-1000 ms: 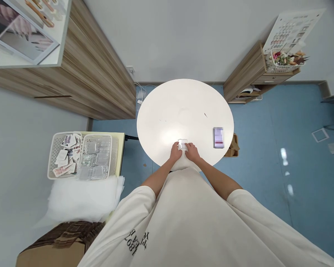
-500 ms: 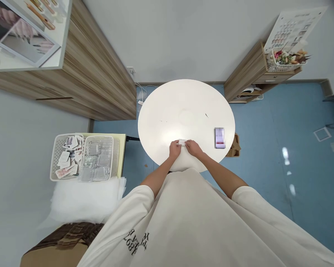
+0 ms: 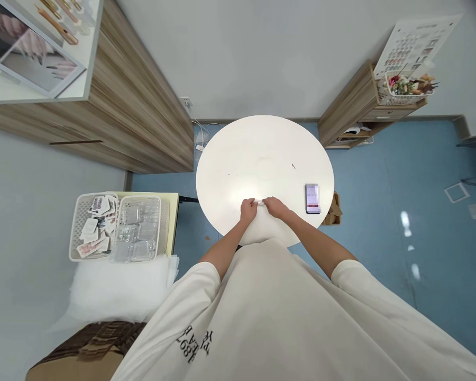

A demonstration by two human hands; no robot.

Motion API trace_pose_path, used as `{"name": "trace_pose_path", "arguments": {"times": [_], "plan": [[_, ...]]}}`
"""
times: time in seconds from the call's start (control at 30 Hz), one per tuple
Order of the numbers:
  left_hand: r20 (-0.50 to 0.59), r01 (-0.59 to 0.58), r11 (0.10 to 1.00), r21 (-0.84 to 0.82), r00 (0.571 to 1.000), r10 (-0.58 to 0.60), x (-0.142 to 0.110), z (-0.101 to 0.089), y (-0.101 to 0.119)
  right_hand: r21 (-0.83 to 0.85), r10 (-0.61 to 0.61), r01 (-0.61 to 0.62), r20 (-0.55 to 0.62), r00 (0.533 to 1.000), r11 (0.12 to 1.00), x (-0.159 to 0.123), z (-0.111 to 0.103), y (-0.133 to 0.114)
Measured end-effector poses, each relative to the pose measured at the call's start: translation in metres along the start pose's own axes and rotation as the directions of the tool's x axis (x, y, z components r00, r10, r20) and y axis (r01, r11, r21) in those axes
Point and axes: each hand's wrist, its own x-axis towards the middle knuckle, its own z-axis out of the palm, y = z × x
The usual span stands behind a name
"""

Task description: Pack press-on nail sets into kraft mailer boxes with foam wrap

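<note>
With the left hand (image 3: 248,210) and right hand (image 3: 275,207) pinching opposite ends of the small pale item (image 3: 259,201) at the white bench's (image 3: 230,153) near side, a light, even grip should suit it best.

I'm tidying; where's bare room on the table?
Bare: beyond left hand, right hand and phone, to the table's far edge, save dark marks; also between right hand and phone. Crowded: near middle, hands holding a pale item.
</note>
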Motion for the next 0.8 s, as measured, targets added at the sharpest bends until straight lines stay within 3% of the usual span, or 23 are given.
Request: {"name": "trace_pose_path", "arguments": {"times": [0.23, 0.53, 0.8], "plan": [[-0.021, -0.003, 1.000, 0.011, 1.000, 0.003, -0.003, 0.004, -0.003, -0.145, -0.062, 0.056, -0.040, 0.997, 0.988, 0.001, 0.015, 0.004], [-0.012, -0.010, 0.999, 0.050, 1.000, 0.010, 0.004, 0.000, 0.006, -0.125, -0.062, 0.053, -0.069, 0.996, 0.991, 0.006, 0.014, 0.005], [-0.021, 0.044, 0.998, -0.035, 0.999, -0.045, -0.011, 0.004, 0.001, -0.063, -0.063, 0.060, -0.050, 0.997, 0.996, -0.002, 0.018, 0.008]]}}
